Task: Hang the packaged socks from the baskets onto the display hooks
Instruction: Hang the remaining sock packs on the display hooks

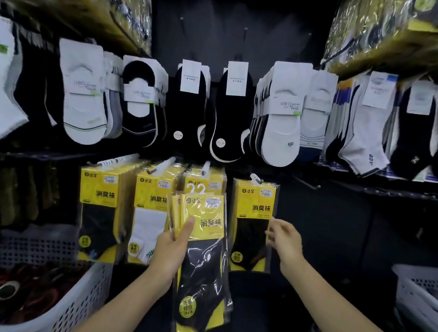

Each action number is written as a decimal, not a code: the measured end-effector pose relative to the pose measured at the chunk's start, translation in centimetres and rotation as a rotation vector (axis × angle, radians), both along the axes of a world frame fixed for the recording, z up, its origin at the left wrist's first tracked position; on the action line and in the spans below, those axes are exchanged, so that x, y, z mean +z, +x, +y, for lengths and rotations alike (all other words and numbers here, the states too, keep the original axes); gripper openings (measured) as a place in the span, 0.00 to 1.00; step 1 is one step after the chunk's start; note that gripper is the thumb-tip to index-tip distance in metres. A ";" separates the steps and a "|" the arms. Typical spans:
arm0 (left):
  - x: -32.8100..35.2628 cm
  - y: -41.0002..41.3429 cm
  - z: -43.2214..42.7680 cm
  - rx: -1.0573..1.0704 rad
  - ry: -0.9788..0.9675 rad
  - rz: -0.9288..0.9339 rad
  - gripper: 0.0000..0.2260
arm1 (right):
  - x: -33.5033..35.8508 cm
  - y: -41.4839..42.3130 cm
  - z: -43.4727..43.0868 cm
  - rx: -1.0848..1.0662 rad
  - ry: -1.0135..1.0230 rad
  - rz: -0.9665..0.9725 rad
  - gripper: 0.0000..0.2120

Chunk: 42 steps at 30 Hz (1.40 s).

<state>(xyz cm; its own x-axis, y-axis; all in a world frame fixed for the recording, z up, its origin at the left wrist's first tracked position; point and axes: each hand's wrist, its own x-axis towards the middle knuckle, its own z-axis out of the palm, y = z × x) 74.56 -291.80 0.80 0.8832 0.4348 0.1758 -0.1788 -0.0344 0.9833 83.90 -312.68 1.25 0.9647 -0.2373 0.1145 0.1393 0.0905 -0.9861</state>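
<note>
My left hand [175,243] grips a small stack of yellow-and-black sock packs [203,258] with white hangers at the top, thumb across the front pack. It holds them before the lower row of display hooks [161,165]. Yellow packs hang on those hooks: black socks [100,209], white socks [149,218], a row behind the held stack [206,181], and a single black pack at the right [254,225]. My right hand [284,237] reaches to that single pack's right edge, fingers loosely curved at the wrapper; whether they touch it is unclear.
A white perforated basket [79,301] with dark packaged goods stands at the lower left. Another white basket [421,291] sits at the lower right. Rows of loose white and black socks [232,115] hang above. Dark empty panel lies right of the single pack.
</note>
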 end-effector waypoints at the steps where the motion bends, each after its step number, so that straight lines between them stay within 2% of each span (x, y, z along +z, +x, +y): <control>1: 0.0 0.1 -0.6 -0.044 -0.046 0.002 0.14 | 0.4 -1.0 0.3 0.089 0.001 -0.019 0.10; 5: -0.5 0.2 -3.3 -0.177 -0.204 -0.006 0.12 | 0.5 -4.9 1.5 0.276 -0.077 -0.122 0.11; 8: -0.5 0.2 -4.6 -0.186 -0.239 -0.044 0.13 | -0.3 -6.5 1.8 0.282 -0.049 -0.133 0.11; 13: 0.4 0.2 -3.4 -0.124 -0.076 -0.014 0.16 | 0.1 -5.8 0.6 0.171 0.048 -0.119 0.07; 16: 1.2 0.1 -0.9 -0.078 0.006 -0.038 0.14 | 0.3 -4.6 -1.1 0.085 0.098 -0.091 0.04; 19: 2.1 0.5 1.2 0.021 0.093 -0.036 0.21 | 1.3 -2.8 -2.2 0.017 0.086 -0.089 0.06; 24: 3.1 0.9 1.8 0.036 0.101 -0.029 0.21 | 2.8 0.3 -1.8 0.020 -0.011 -0.141 0.05; 31: 3.4 1.3 1.4 0.044 0.091 -0.028 0.20 | 2.2 3.2 -0.2 0.048 -0.051 -0.100 0.05; 34: 3.5 1.6 1.4 0.036 0.083 -0.036 0.18 | 1.1 3.8 -0.3 -0.030 -0.057 -0.052 0.07; 39: 3.3 1.7 0.7 -0.027 0.082 -0.053 0.10 | -1.0 2.8 -1.7 -0.146 -0.004 0.056 0.12; 42: 2.5 2.2 -0.5 -0.078 0.107 -0.051 0.06 | -0.4 0.8 -1.5 -0.009 -0.027 0.026 0.11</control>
